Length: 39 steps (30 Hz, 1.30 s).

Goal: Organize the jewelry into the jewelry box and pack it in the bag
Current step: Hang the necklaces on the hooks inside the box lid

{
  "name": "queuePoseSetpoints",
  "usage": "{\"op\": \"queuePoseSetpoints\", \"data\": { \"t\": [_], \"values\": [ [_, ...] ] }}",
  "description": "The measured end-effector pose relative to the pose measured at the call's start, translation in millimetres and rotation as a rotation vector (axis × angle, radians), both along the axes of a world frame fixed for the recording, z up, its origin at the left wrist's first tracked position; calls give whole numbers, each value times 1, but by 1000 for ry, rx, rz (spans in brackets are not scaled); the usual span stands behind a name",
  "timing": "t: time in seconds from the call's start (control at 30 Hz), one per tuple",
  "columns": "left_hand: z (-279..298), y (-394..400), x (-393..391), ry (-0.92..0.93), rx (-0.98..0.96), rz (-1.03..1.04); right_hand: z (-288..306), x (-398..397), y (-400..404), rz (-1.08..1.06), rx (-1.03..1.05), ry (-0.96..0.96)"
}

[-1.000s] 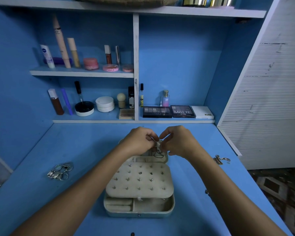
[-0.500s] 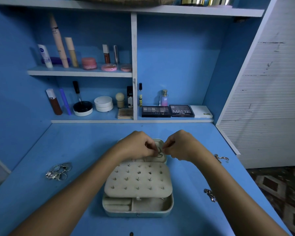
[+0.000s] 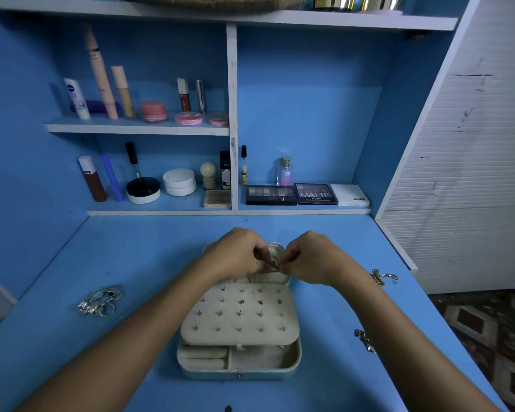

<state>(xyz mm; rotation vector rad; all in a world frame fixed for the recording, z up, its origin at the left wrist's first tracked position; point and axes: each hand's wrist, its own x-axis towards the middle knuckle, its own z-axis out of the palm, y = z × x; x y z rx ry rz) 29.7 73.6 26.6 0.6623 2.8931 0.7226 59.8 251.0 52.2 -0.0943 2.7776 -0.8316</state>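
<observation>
Both hands meet over the far half of the box. Left hand (image 3: 241,254) and right hand (image 3: 306,257) each have fingertips curled in, pinching a small dark piece (image 3: 273,265) between them. Too small to tell whether it is a clasp or a chain link; probably part of a necklace.

Box (image 3: 239,370) lies open at 6 o'clock from the hands, on the tabletop (image 3: 149,251). Stud panel (image 3: 241,315) is folded over the near tray; lid half sits under the hands.

Loose jewelry not yet packed: rings (image 3: 101,299) in a heap at 8 o'clock, well apart from the box; a gold chain (image 3: 382,277) at 3 o'clock, just beside the right wrist; a second chain (image 3: 364,340) at 4 o'clock by the right forearm. No bag in view.

Handling judgement:
- Chains: very light, limp, tangle-prone. Take at the clasp or one end and let the rest hang straight.
- Rings: light, rigid, smooth, likely to roll or slip. Pinch one at a time across the band; do not scoop.
- Studs on panel: pointed, small. Grip by the head.
- Box: rigid, hinged, light. Close first, then lift by both sides.
</observation>
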Motion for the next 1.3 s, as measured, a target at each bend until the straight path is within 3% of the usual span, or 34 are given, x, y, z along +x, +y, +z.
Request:
{"op": "queuePoseSetpoints", "data": {
  "t": [0.57,1.0,1.13,1.3],
  "values": [
    [2,2,-1,-78,-63,9,-3,3,-10,126,117,-17],
    [7,4,3,-176,-105,-18,-12,8,1,45,-132,-66],
    [8,6,1,-187,27,53,-14,8,3,33,-156,-59],
    [12,13,6,-167,-60,-8,-16,10,5,21,-182,-42]
  ]
}}
